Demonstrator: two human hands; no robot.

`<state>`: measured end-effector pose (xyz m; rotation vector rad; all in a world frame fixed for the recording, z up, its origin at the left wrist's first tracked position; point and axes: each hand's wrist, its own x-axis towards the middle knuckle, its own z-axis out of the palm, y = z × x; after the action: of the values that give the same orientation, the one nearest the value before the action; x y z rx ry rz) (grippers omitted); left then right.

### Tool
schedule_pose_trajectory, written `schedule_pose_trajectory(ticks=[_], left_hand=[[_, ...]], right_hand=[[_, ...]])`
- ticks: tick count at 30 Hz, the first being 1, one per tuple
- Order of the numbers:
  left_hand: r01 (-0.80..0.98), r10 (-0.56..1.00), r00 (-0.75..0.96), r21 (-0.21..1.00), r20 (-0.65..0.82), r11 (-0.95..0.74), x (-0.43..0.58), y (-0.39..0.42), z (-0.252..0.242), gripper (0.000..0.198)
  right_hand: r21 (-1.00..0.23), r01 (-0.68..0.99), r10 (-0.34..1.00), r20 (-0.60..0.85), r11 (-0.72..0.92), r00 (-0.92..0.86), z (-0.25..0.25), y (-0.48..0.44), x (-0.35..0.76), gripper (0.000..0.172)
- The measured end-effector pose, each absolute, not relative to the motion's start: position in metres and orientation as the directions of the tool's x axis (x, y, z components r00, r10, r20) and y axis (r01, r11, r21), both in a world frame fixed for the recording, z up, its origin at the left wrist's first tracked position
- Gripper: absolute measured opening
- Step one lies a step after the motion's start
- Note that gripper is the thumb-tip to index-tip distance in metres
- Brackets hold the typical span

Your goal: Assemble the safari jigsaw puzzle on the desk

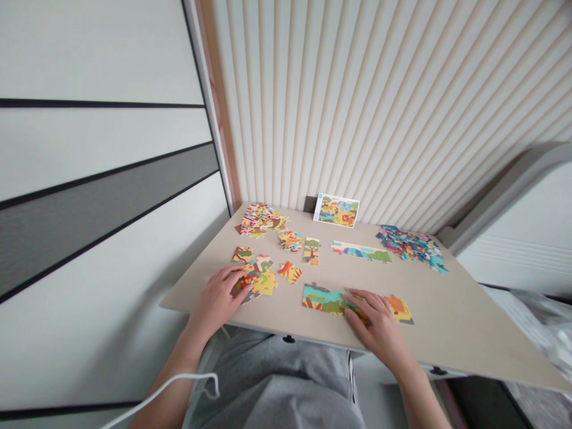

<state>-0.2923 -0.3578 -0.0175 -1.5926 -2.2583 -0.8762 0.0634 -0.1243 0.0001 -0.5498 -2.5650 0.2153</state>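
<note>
My left hand rests near the table's left front, its spread fingers on a loose group of jigsaw pieces in yellow, red and green. Part of that group is hidden under the fingers. To the right, my right hand lies with fingers stretched over a joined strip of jigsaw pieces; the strip's orange end shows past the hand. Between the hands, nearer the left, sits a loose yellow and red piece. Behind it stands a joined upright pair with a tree.
A picture card leans at the table's back. Heaps of pieces lie at the back left and back right, with a smaller orange pile. A joined strip lies mid-table. A white cable crosses my left forearm.
</note>
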Motion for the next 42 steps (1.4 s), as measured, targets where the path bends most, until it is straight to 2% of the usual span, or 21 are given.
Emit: schedule_pose_trajectory(ticks=[11, 21, 27, 30, 37, 42], left_hand=[[0.915, 0.772, -0.377, 0.332, 0.511, 0.227, -0.292, -0.357, -0.017, 0.027], [0.903, 0.758, -0.405, 0.355, 0.512, 0.242, -0.290, -0.358, -0.017, 0.028], [0.807, 0.554, -0.590, 0.451, 0.588, 0.381, -0.293, -0.359, -0.019, 0.030], [0.775, 0.482, -0.631, 0.459, 0.608, 0.434, -0.295, -0.360, -0.019, 0.030], [0.764, 0.556, -0.633, 0.321, 0.538, 0.559, -0.289, -0.362, -0.016, 0.030], [0.901, 0.722, -0.433, 0.257, 0.539, 0.348, -0.282, -0.372, -0.005, 0.041]], right_hand=[[-0.292, 0.346, 0.445, 0.420, 0.891, -0.791, -0.010, -0.119, 0.062, 0.028], [-0.199, 0.282, 0.342, 0.423, 0.939, -0.839, 0.003, -0.122, 0.056, 0.022], [-0.143, 0.275, 0.310, 0.419, 0.951, -0.853, 0.005, -0.125, 0.057, 0.022], [-0.145, 0.274, 0.310, 0.412, 0.951, -0.857, 0.003, -0.123, 0.057, 0.021], [-0.232, 0.319, 0.388, 0.397, 0.919, -0.832, 0.006, -0.128, 0.059, 0.025], [-0.227, 0.323, 0.390, 0.394, 0.919, -0.832, 0.006, -0.130, 0.059, 0.026]])
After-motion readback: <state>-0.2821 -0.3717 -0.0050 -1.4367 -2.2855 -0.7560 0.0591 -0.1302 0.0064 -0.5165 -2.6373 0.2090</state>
